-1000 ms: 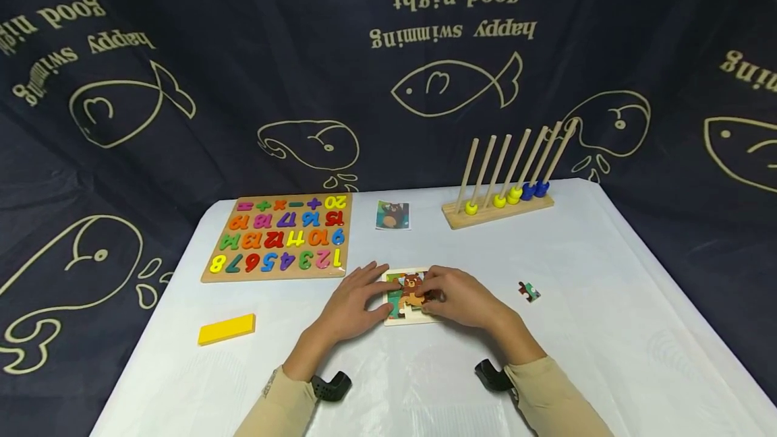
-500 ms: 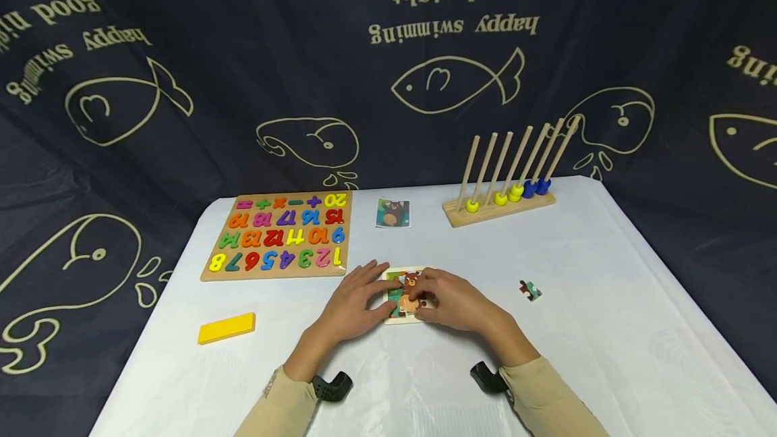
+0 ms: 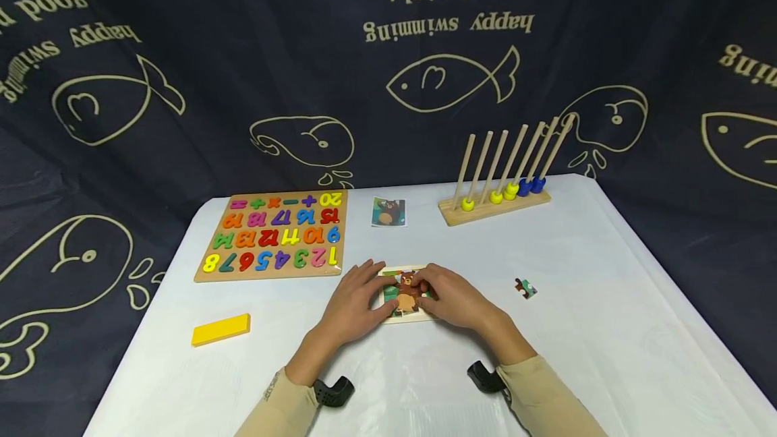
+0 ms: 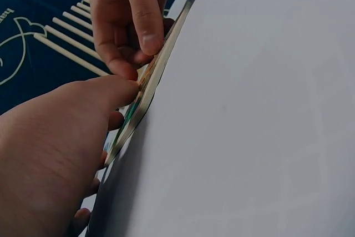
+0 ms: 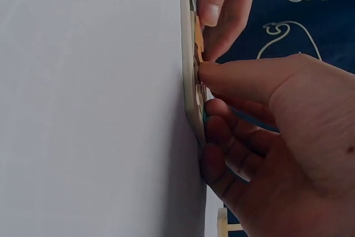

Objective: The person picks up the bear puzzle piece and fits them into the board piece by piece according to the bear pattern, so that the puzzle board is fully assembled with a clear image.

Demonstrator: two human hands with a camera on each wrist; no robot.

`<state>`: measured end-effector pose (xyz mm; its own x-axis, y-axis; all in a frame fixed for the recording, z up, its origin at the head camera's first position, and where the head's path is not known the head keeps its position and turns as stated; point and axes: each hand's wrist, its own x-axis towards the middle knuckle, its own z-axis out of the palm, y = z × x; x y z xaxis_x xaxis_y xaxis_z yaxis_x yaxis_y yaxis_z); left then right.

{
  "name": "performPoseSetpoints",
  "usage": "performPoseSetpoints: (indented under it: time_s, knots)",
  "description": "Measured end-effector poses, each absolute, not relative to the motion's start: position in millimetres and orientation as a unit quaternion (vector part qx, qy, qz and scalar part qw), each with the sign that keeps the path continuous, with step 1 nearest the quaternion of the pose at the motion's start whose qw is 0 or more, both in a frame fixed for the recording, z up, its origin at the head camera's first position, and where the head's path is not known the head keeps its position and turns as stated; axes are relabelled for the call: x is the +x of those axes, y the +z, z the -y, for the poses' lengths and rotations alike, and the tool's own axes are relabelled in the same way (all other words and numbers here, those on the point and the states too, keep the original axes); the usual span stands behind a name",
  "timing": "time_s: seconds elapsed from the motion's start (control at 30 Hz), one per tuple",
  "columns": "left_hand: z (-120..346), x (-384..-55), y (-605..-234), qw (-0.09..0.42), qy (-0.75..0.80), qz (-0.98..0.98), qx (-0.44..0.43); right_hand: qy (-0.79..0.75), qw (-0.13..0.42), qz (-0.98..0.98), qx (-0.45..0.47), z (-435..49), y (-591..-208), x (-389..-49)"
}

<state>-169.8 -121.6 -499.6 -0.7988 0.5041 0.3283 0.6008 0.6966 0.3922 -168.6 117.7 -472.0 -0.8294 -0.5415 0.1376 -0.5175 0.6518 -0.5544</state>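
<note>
A small wooden bear jigsaw puzzle (image 3: 402, 320) in a pale frame lies on the white table between the two hands. Fairly straight fingers of the left hand (image 3: 357, 300) rest along its left side, index finger and thumb reaching over the picture. At the right side, the right hand (image 3: 456, 297) has curled fingers, and its thumb and index finger pinch a brown puzzle piece within the frame, mostly covered by the fingertips. The right wrist view shows the right thumb against the puzzle face and other fingers at the frame's edge. One loose puzzle piece (image 3: 525, 288) lies farther right.
Beyond the puzzle lies a bear picture card (image 3: 388, 212). A number board (image 3: 267, 276) is at the back left, with a yellow block (image 3: 221, 330) nearer. A peg abacus (image 3: 494, 210) with yellow and blue beads stands at the back right, before a dark curtain.
The right hand's fingertips have shifted slightly over the puzzle, and the gap at the bear's lower part now looks filled. The left hand stays in place; the head view has turned slightly.
</note>
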Motion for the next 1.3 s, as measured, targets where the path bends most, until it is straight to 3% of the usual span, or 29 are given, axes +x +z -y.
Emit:
performPoseSetpoints:
  time_s: [1.3]
  knots:
    - [123.0, -172.8, -506.1, 0.125, -0.24, 0.911, -0.311, -0.324, 0.042, -0.898, -0.294, -118.9, -472.7, -167.8]
